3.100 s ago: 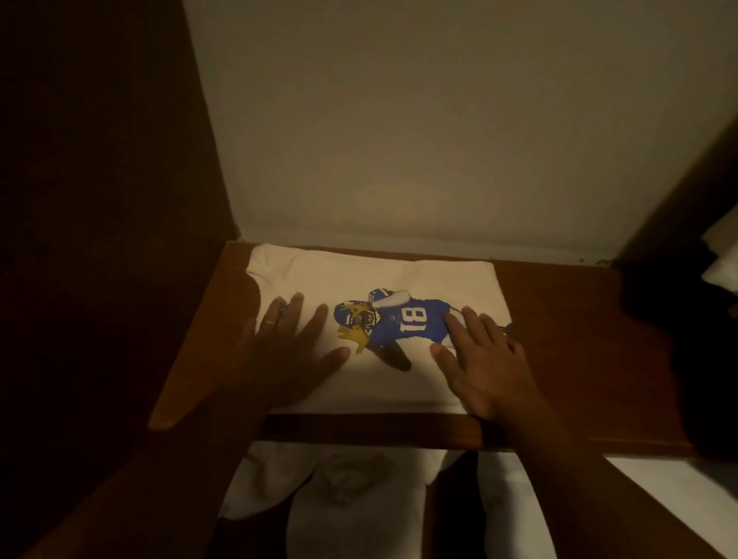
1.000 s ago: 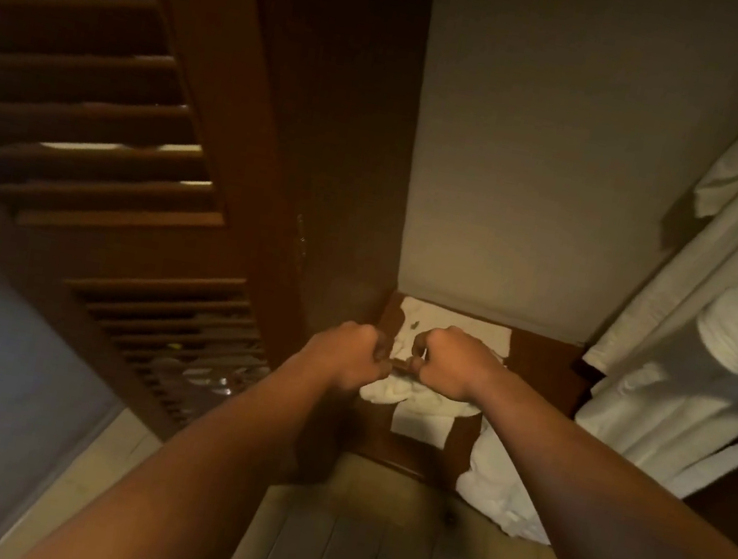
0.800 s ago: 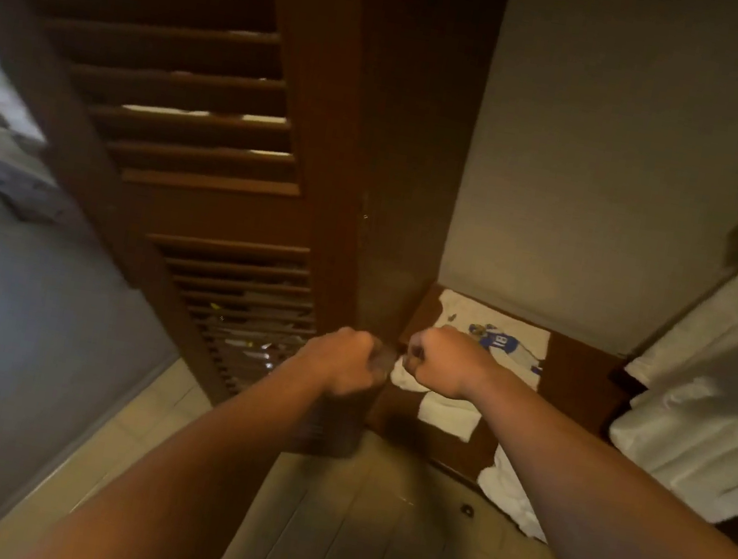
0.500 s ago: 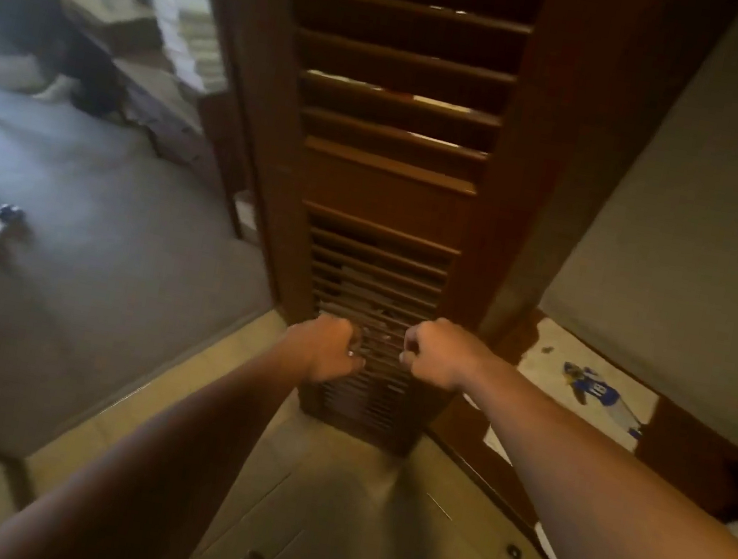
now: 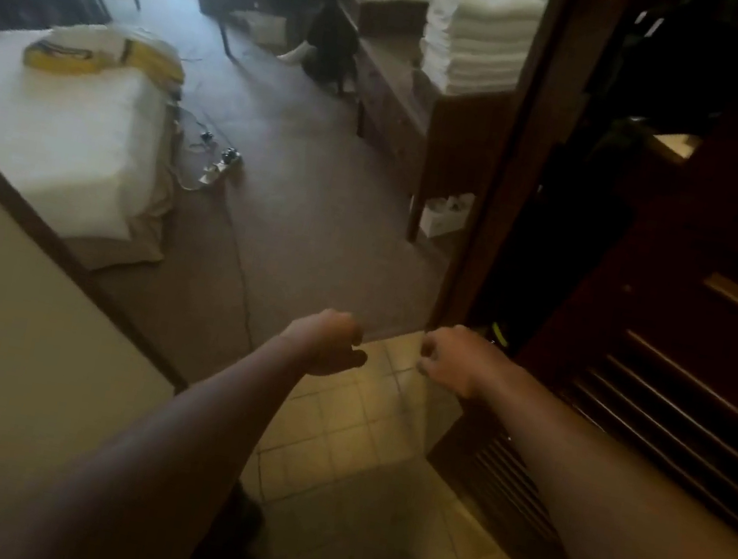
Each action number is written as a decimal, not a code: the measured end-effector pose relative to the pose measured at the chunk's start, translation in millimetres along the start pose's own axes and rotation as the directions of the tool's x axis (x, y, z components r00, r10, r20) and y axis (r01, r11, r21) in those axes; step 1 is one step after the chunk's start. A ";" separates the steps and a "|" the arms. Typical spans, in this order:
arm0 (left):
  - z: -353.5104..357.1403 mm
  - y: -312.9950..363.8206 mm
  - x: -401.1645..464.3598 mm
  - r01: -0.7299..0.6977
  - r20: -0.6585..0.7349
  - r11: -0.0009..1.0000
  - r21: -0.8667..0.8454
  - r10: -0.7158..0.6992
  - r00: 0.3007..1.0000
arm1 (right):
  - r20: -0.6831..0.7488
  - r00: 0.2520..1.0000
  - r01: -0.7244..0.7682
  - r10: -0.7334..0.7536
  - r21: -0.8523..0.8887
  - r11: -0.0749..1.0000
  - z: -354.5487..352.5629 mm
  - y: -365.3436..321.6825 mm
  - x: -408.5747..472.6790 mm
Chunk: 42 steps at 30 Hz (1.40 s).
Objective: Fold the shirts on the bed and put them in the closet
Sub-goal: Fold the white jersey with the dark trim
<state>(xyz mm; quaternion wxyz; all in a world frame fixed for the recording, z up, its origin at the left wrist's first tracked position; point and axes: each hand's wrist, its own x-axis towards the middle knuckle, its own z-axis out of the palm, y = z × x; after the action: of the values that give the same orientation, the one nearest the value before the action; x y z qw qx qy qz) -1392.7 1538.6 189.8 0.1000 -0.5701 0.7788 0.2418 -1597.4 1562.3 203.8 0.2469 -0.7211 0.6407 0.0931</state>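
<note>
The yellow and white shirt [image 5: 103, 51] lies crumpled on the bed [image 5: 58, 124], well ahead of your left hand [image 5: 330, 343] and off to its left. It looks soft and light, likely to sag, so take it by the shoulders. Your left hand and right hand [image 5: 451, 357] hang loosely curled, holding nothing. Beside your right hand stands the slatted closet door [image 5: 692, 359]; the closet's contents are out of view.
</note>
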 end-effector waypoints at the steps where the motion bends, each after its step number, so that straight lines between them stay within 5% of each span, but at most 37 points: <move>1: -5.0 -11.5 4.5 0.019 0.003 1.000 -0.019 -0.019 1.000 | -0.002 1.000 0.009 -0.009 -0.017 1.000 -4.0 -9.2 15.0; 28: -227.8 -317.2 302.5 0.343 -0.070 0.870 -0.354 -0.390 0.918 | 0.167 0.884 0.459 -0.438 -0.118 0.881 -210.7 -169.9 546.0; 42: -379.4 -546.4 473.9 0.405 -0.073 0.859 -0.314 -0.447 0.891 | 0.153 0.873 0.482 -0.463 -0.125 0.867 -311.2 -327.5 818.0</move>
<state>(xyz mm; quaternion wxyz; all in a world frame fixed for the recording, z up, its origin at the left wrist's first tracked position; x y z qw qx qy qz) -991.9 827.2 169.4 0.0100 -0.7528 0.5940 0.2834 -1204.1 715.0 180.7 0.2411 -0.8666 0.4191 0.1232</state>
